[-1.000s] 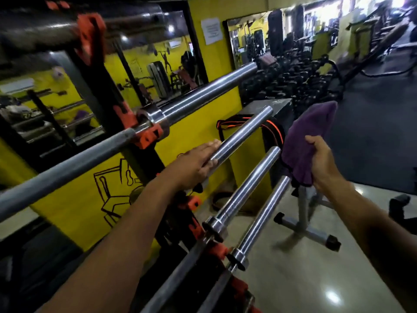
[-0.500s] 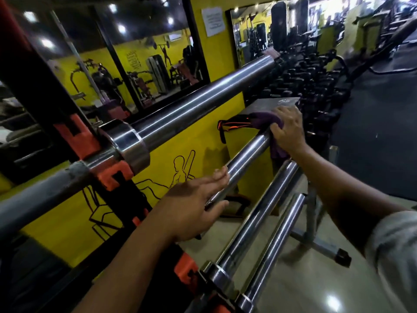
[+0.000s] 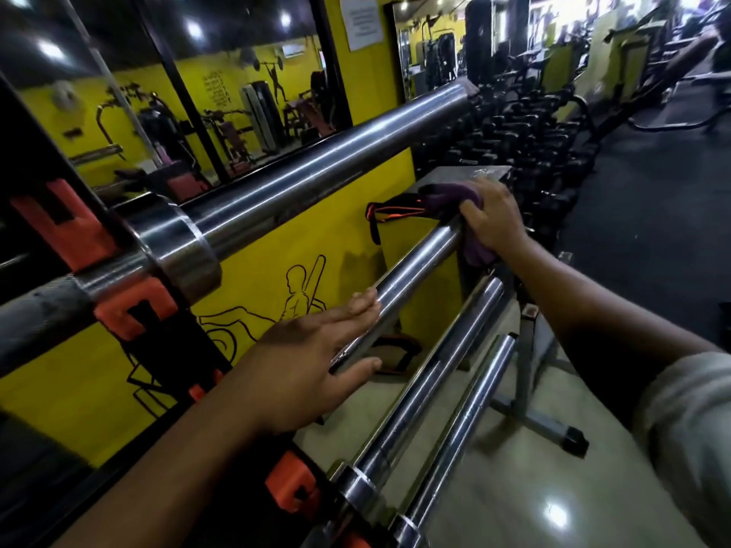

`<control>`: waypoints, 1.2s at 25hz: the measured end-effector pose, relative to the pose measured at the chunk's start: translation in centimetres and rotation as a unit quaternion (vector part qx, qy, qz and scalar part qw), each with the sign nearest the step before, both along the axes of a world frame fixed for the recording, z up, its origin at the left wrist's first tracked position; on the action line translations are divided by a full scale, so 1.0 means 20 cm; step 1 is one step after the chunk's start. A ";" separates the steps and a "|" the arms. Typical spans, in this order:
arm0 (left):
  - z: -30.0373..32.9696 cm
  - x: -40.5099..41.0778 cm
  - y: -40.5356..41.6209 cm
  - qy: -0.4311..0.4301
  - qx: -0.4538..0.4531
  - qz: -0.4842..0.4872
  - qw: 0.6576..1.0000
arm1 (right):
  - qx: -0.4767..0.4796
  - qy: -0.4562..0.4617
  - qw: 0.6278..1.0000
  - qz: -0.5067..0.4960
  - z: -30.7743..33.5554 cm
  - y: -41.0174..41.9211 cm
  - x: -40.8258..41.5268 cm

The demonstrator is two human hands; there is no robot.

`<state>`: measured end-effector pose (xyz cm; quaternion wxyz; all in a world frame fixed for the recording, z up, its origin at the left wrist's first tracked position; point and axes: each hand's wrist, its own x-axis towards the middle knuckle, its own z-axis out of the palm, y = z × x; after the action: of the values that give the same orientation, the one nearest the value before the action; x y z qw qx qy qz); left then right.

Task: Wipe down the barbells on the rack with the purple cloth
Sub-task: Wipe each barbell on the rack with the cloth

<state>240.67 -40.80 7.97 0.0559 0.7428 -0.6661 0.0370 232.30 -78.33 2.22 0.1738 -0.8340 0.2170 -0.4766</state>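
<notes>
Both hands meet one barbell [image 3: 411, 267]: right hand [image 3: 492, 219] gripping purple cloth [image 3: 472, 247].

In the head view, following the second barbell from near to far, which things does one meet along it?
Left hand resting on the bar → bare chrome sleeve → purple cloth under the right hand at the bar's far end.

A: Walls?
B: Yellow wall [image 3: 253, 286] with black line drawings, black-framed mirror [image 3: 205, 92] above, paper notice [image 3: 362, 21] posted.
A: Floor?
B: Glossy pale tile [image 3: 514, 488] near, dark floor [image 3: 652, 215] farther. Dumbbell rack [image 3: 526, 132] behind.
</notes>
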 end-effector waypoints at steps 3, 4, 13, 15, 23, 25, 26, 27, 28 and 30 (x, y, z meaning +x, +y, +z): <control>0.00 0.00 0.00 0.010 -0.011 -0.004 1.000 | 0.071 -0.002 0.997 -0.042 0.05 0.09 0.03; 0.00 0.00 0.00 0.013 -0.010 -0.003 1.000 | 0.042 0.021 0.998 -0.032 0.03 0.18 0.03; -0.01 0.03 -0.01 0.011 -0.008 -0.015 1.000 | 0.101 -0.023 0.994 -0.031 0.03 0.05 0.05; -0.01 0.04 -0.01 0.025 -0.012 -0.015 0.999 | 0.085 0.002 0.996 -0.004 0.01 0.14 0.04; -0.01 -0.02 0.04 0.007 -0.045 0.003 0.999 | -0.097 0.127 0.986 0.046 0.04 0.53 0.01; -0.03 -0.02 0.11 -0.052 -0.030 -0.011 0.998 | -0.128 0.166 0.976 0.065 0.04 0.50 0.00; -0.05 -0.03 0.14 -0.072 -0.023 -0.020 0.997 | -0.118 0.164 0.978 0.060 0.07 0.48 -0.01; -0.07 -0.02 0.17 -0.079 -0.022 -0.019 0.996 | -0.096 0.154 0.982 0.052 0.11 0.48 -0.01; -0.08 -0.02 0.19 -0.075 -0.027 -0.010 0.997 | -0.068 0.139 0.987 0.040 0.13 0.51 0.00; -0.08 -0.03 0.20 -0.061 -0.031 0.010 0.998 | -0.073 0.119 0.990 0.019 0.08 0.66 0.03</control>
<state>239.99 -36.71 6.29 0.0383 0.7440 -0.6590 0.1035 232.83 -65.11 3.90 0.0941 -0.8994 0.1847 -0.3847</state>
